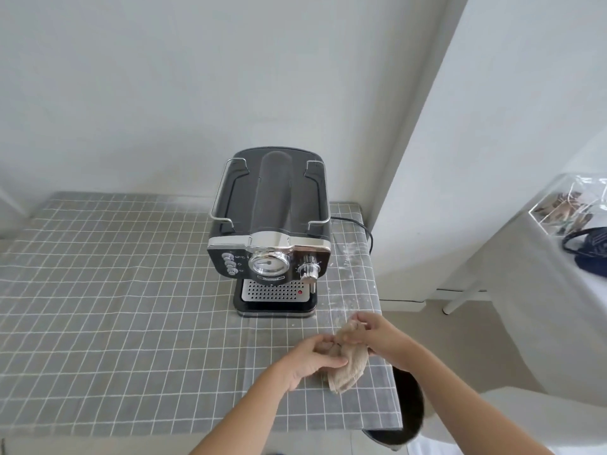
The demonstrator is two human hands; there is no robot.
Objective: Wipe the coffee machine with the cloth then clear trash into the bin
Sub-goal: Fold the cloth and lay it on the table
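A black and chrome coffee machine [272, 231] stands at the back right of the table, its dial and perforated drip tray facing me. In front of it, near the table's right edge, a crumpled beige cloth [348, 366] is held by both hands. My left hand [315, 356] grips its left side and my right hand [377, 333] pinches its top. A dark round bin [409, 415] sits on the floor below the table's right edge, partly hidden by my right forearm.
The table carries a grey checked tablecloth [115, 307], with white powder or crumbs [348, 267] scattered to the right of the machine. The machine's black cord [364, 231] hangs off the right edge. A second table at the right holds a clear box [571, 205] and a dark bag [591, 247].
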